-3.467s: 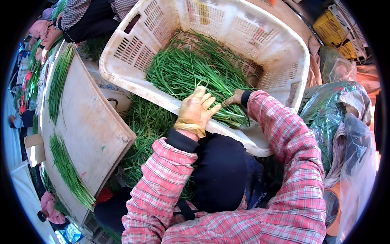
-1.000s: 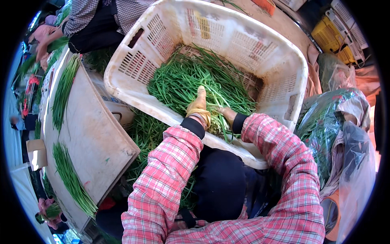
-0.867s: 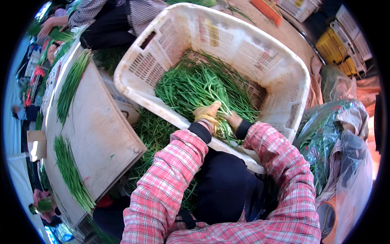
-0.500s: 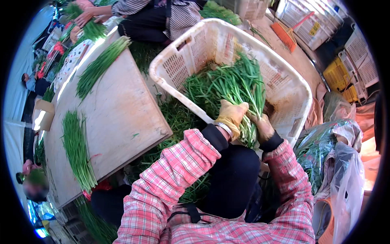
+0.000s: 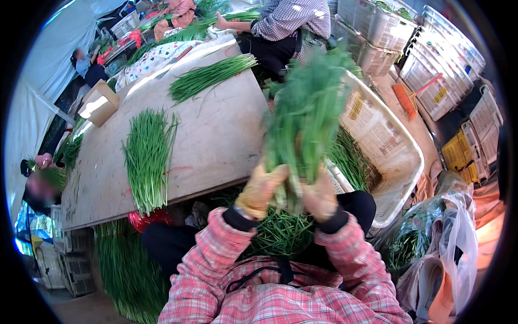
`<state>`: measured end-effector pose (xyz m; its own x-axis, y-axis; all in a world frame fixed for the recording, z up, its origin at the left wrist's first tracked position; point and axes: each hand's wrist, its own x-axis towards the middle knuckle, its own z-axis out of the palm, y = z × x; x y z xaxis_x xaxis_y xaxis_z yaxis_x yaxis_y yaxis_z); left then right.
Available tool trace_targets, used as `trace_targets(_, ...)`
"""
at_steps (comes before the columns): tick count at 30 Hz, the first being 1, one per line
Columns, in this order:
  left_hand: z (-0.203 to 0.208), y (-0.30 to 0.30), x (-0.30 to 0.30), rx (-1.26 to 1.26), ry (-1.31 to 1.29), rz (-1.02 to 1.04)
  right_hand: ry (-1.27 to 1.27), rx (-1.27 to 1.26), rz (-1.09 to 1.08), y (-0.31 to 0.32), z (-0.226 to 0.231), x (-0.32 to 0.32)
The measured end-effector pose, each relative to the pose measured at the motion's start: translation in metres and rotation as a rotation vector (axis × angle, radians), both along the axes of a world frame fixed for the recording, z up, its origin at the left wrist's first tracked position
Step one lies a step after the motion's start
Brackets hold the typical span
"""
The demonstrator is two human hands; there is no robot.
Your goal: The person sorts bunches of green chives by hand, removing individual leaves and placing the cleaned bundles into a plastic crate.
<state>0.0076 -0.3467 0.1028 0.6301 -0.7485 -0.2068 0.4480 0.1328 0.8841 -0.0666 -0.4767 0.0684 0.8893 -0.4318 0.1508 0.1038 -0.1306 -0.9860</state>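
A thick, loose bunch of garlic chives (image 5: 305,119), blurred by motion, stands up between my two hands with its pale stem ends downward. My left hand (image 5: 260,191), in a yellowish glove, closes round the left side of the stems. On the other side my right hand (image 5: 320,198), also gloved, grips the stems. The bunch partly hides a white plastic crate (image 5: 411,162) at the right, where more green stalks (image 5: 349,159) lie. Left of my hands is a wooden board (image 5: 221,135) bearing a neat bunch (image 5: 148,156) and another bunch (image 5: 210,78) farther back.
Loose green leaves (image 5: 283,232) lie below my hands. A red bundle (image 5: 151,217) sits under the board's near edge. Plastic bags (image 5: 458,227) are at the right, with an orange broom (image 5: 406,101) and stacked crates (image 5: 440,75) behind. A co-worker (image 5: 291,27) sits beyond the board.
My hands have lifted the bunch up out of the crate and moved it left, toward the board. The view has swung left, so more of the board shows.
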Motion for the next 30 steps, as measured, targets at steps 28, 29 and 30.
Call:
trace_targets(28,-0.120,0.246,0.038,0.001,0.352,0.527,0.134,-0.740,-0.334,-0.012,-0.042,0.018)
trace_targets(29,-0.108,0.238,0.039,0.055,0.326,0.487,0.199,-0.554,-0.288,-0.028,-0.058,0.027)
trace_targets(30,-0.094,0.227,0.040,0.109,0.298,0.451,0.261,-0.366,-0.238,-0.037,-0.075,0.039)
